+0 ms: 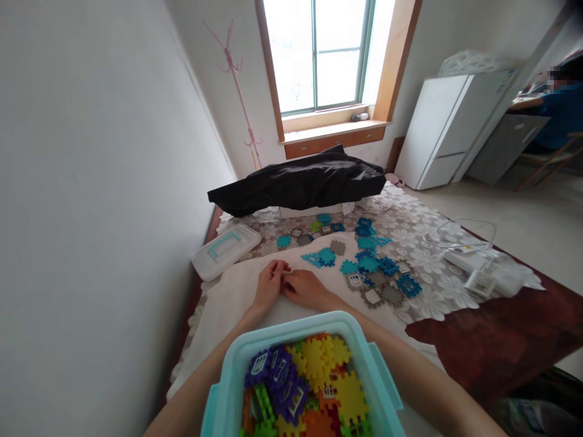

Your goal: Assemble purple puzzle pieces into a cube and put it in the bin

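Note:
My left hand [271,280] and my right hand [304,287] rest together on the white cloth [241,294], fingertips touching. The fingers of both are curled in, and no piece shows between them. Close in front of my body, between my forearms, stands a light-blue plastic box [291,329] full of notched building tiles. Purple tiles [277,379] lie at its left, yellow tiles [350,394] at its right, with orange and green ones among them. To the right of my hands, blue tiles [368,263] and grey tiles [392,295] lie spread out. A turquoise triangular tile [311,259] is nearer.
A clear lid [226,251] lies at left by the wall. Black fabric [300,182] covers something at the far edge of the lace cover [432,288]. A white device with a cable [473,267] sits right. Beyond are a fridge [449,130] and a seated person [558,115].

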